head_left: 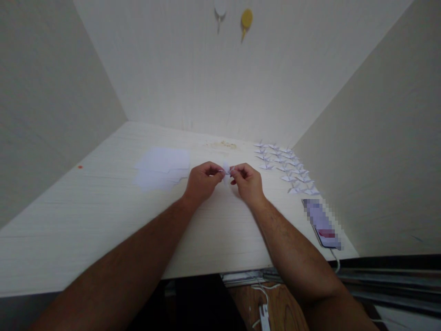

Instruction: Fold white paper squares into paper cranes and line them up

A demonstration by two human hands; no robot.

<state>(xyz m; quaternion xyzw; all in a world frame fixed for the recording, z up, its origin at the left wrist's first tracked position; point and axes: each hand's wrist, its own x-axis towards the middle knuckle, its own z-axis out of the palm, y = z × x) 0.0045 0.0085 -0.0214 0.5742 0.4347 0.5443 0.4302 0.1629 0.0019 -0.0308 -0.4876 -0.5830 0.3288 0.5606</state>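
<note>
Above the middle of the white desk, a small folded white paper crane (226, 171) is pinched between both hands. My left hand (206, 180) grips its left side with thumb and fingertips. On the opposite side, my right hand (246, 181) pinches the crane's right part. Fingers hide much of the paper, and its finer folds are too small to make out. Left of my left hand lie white paper sheets (161, 165) in overlapping stacks. To the right stand several finished paper cranes (280, 161) in rows along the wall.
A phone (322, 225) with a white cable (336, 261) lies at the desk's right edge. Walls enclose the desk (220, 239) at the left, back and right. A yellow hook (246, 19) and a white hook (220, 9) are on the back wall. A power strip (264, 317) is below.
</note>
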